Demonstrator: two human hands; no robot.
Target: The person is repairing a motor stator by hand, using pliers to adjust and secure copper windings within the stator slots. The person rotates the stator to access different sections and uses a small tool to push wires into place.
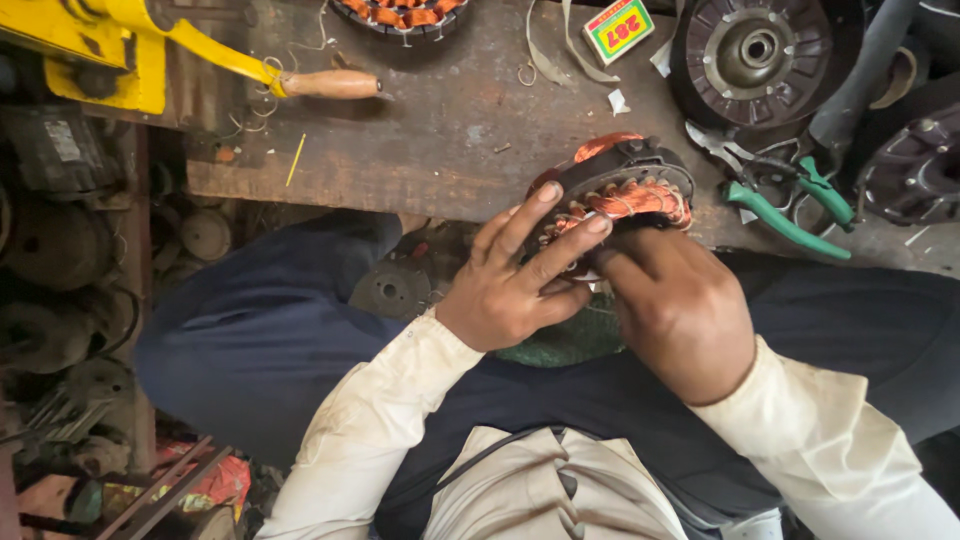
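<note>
A round motor stator (pixel 622 185) with a dark metal ring and orange copper windings rests tilted at the near edge of the wooden workbench (pixel 420 150). My left hand (pixel 515 275) grips its left side, fingers spread over the windings. My right hand (pixel 675 305) is pressed against the stator's lower right side, fingers curled and hidden under it. Whether the right hand holds a tool is hidden.
Green-handled pliers (pixel 790 205) lie right of the stator. A dark round motor cover (pixel 760 55) sits at the back right, a small red and green box (pixel 618 28) behind, another wound stator (pixel 400 15) at the top edge. A yellow tool with a wooden handle (pixel 325 85) lies left. Metal parts crowd the floor at left.
</note>
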